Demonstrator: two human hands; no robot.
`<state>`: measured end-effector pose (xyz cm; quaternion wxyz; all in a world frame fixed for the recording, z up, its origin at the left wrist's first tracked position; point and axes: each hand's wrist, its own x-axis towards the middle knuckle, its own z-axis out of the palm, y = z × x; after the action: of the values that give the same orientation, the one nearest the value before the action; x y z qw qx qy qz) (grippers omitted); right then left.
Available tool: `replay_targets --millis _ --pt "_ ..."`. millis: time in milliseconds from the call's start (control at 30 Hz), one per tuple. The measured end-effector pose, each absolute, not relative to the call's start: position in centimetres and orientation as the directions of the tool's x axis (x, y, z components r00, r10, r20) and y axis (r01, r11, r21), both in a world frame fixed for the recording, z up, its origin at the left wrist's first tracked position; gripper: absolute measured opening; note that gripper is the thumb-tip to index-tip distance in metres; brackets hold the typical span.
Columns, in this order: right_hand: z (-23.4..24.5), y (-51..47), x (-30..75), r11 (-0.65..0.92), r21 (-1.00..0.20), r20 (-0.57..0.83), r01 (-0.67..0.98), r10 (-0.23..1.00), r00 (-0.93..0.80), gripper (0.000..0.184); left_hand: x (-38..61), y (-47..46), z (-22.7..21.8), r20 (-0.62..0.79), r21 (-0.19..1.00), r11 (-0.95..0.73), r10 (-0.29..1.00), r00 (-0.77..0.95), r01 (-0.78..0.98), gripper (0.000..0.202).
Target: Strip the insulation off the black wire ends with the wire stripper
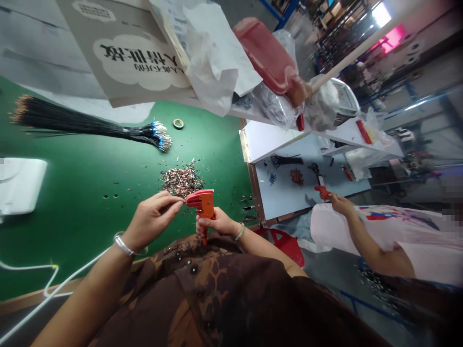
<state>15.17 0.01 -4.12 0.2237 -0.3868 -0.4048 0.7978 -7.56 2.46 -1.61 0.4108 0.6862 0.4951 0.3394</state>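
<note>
Now my right hand (217, 224) is clenched around the handles of the orange crimping tool (201, 201) at mid-frame. My left hand (154, 219) pinches a small metal piece (182, 198) against the tool's head. I judge the tool rigid and light, best gripped low. Loose terminals (183, 180) lie beyond on the green desk (90, 193).

Factory assembly floor: green workbench (90, 193), bundled wires (83, 124), terminal pile (182, 180), co-worker's adjacent station (289, 188), storage racks (343, 43).
</note>
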Motion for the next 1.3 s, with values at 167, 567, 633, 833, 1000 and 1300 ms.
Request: replay_targets --millis 167,567,633,833,1000,1300 --pt "-5.0 0.1 14.8 -0.610 -0.785 -0.469 -0.110 0.701 -0.537 0.047 -8.3 2.4 -2.7 0.057 0.835 -0.154 0.979 0.195 0.529 0.042" --pt "-5.1 -0.3 13.6 -0.668 -0.713 -0.541 -0.212 0.717 -0.440 0.049 -7.5 1.5 -1.8 0.158 0.613 -0.224 0.974 0.161 0.758 0.036" --pt "-5.0 -0.4 13.6 -0.668 -0.713 -0.547 -0.214 0.720 -0.427 0.050 -7.3 1.5 -1.7 0.159 0.583 -0.235 0.972 0.175 0.778 0.034" --pt "-4.0 -0.4 14.3 -0.677 -0.705 -0.497 -0.210 0.683 -0.535 0.040 -6.9 1.2 -1.5 0.184 0.494 -0.258 0.964 0.190 0.830 0.033" --pt "-4.4 -0.9 15.5 -0.717 -0.651 -0.455 -0.248 0.631 -0.628 0.043 -8.0 0.4 -1.0 0.215 0.531 -0.311 0.949 0.230 0.788 0.033" --pt "-5.3 -2.9 17.5 -0.739 -0.639 -0.485 -0.214 0.603 -0.633 0.041 -9.2 -1.0 -1.2 0.304 0.615 -0.363 0.928 0.214 0.700 0.029"
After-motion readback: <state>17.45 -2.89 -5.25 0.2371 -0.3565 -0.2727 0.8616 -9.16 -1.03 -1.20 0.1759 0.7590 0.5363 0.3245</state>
